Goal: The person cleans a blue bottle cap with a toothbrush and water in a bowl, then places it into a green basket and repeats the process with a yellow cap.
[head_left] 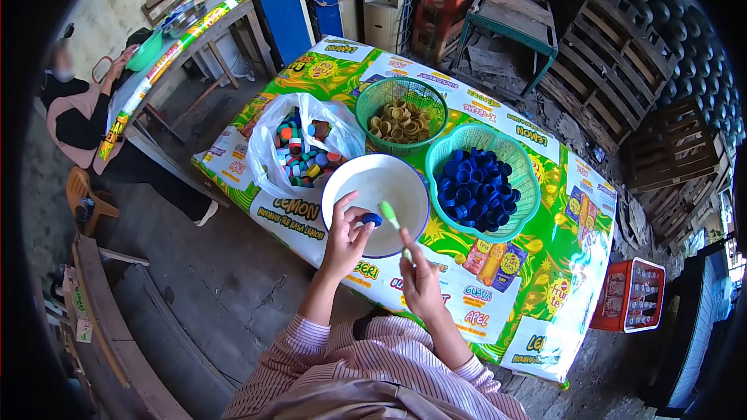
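My left hand (348,237) pinches a blue bottle cap (372,219) over the white enamel basin (330,187) with a blue rim. My right hand (422,284) grips a slim green toothbrush (389,214), its upper end pointing up over the basin, apart from the cap. To the right of the basin, a light-green plastic basket (531,179) holds many blue caps (476,187). Behind it, a green basket (368,101) contains gold-coloured caps (401,122). At the left lies an open white plastic bag (264,136) with mixed coloured caps (311,163).
A green and yellow printed sheet covers the table (568,264). A red crate (630,295) of bottles stands on the floor at right, wooden pallets (611,62) behind. At far left, another person (85,105) sits at a bench holding a green bowl (145,52).
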A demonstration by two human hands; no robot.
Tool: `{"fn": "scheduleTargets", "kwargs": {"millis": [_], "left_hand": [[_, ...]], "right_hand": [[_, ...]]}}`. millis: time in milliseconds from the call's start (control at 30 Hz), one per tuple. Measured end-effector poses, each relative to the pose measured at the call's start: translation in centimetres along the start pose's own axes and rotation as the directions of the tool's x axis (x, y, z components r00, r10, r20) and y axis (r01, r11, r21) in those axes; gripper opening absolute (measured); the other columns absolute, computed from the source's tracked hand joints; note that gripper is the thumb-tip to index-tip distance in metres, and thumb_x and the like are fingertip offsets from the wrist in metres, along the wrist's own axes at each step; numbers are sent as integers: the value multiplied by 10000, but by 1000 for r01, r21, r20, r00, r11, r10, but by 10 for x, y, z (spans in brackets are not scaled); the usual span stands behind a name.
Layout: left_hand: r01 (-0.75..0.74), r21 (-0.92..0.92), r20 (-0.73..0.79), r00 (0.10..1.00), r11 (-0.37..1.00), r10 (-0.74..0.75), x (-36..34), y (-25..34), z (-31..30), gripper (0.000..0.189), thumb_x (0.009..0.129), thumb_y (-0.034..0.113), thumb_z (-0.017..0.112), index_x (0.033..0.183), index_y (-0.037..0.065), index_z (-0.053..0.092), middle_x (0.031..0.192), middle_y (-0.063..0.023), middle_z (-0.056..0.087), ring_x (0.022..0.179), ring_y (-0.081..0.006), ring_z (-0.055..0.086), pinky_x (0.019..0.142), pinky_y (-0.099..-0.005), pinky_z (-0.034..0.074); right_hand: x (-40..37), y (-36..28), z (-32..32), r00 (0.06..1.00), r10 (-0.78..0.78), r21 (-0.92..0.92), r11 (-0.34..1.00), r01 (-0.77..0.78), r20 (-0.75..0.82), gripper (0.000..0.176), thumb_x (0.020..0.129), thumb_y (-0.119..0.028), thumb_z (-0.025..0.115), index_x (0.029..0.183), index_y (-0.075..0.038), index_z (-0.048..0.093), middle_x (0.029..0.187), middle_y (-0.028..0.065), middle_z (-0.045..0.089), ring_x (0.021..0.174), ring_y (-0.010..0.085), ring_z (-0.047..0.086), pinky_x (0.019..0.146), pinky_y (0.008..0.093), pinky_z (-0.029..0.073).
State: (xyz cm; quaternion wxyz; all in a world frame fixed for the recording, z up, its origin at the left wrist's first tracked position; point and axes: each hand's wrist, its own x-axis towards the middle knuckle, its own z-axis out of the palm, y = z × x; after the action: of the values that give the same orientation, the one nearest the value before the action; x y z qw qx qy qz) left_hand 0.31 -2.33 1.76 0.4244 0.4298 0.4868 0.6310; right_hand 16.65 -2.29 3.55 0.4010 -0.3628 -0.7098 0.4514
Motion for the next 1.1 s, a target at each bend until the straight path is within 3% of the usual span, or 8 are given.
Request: {"fn": "scheduleTargets", "kwargs": {"millis": [67, 233, 333, 400, 467, 533, 700, 1100], "left_hand": [[-147, 181, 10, 989, 972, 147, 0, 8, 3, 591, 824, -78, 485, 1311, 60, 179, 954, -108, 515, 901, -153, 536, 813, -271, 463], [-163, 341, 25, 986, 926, 164, -1, 18, -2, 673, 819, -67, 493, 1351, 53, 99, 910, -119, 530, 868, -170, 560, 771, -272, 483], [-195, 368, 24, 980, 909, 200, 0, 19, -3, 680, 817, -58, 501, 1351, 47, 94, 896, -116, 535, 868, -173, 562, 768, -276, 486], [-206, 359, 32, 978, 910, 208, 1, 24, 0, 668, 813, -56, 507, 1342, 41, 111, 884, -112, 535, 861, -170, 563, 767, -274, 486], [-220, 355, 34, 974, 909, 222, 5, 26, -1, 656, 808, -55, 512, 1333, 36, 129, 872, -108, 536, 854, -167, 564, 766, -272, 487], [-290, 380, 55, 955, 878, 292, 8, 19, -5, 614, 792, -64, 524, 1294, 38, 185, 878, -101, 526, 829, -159, 566, 763, -273, 492], [-171, -57, 6, 985, 984, 171, 13, 14, -3, 495, 781, -83, 549, 1183, 36, 287, 950, -109, 488, 855, -166, 581, 750, -253, 482], [38, -179, 158, 987, 983, -9, 13, 8, -3, 143, 847, 30, 541, 979, 18, 488, 886, -43, 562, 813, -111, 569, 758, -246, 475]], "right_hand": [[1, 5, 6, 1000, 8, -15, 1000, -8, -17, 467, 851, 32, 418, 1301, -85, 378, 505, 58, 411, 442, 93, 370, 457, 234, 336], [2, 2, 1, 998, 49, -6, 999, -49, -45, 466, 850, 40, 417, 1298, -79, 377, 595, 119, 514, 442, 103, 404, 468, 243, 360], [1, 5, 7, 996, -75, -39, 996, 77, 56, 510, 823, 57, 443, 1304, -93, 362, 689, 224, 554, 545, 277, 566, 569, 306, 457], [8, 8, 5, 999, 40, -69, 997, -39, 7, 467, 841, 50, 420, 1293, -56, 377, 642, 116, 544, 450, 103, 385, 471, 239, 360], [9, -4, -3, 995, 98, -62, 993, -97, 14, 467, 841, 45, 424, 1294, -59, 378, 628, 101, 527, 463, 98, 395, 474, 232, 356], [4, -7, -2, 998, -68, -20, 997, 68, -4, 469, 841, 39, 431, 1296, -65, 379, 601, 88, 491, 469, 92, 403, 473, 227, 351], [4, -5, -9, 996, 28, -6, 1000, -27, 81, 466, 850, 26, 434, 1300, -80, 375, 683, 149, 556, 488, 164, 533, 516, 259, 421], [3, 5, -12, 998, 64, 20, 998, -64, 12, 466, 870, -3, 431, 1317, -115, 358, 647, 127, 530, 474, 133, 473, 518, 245, 401]]}}
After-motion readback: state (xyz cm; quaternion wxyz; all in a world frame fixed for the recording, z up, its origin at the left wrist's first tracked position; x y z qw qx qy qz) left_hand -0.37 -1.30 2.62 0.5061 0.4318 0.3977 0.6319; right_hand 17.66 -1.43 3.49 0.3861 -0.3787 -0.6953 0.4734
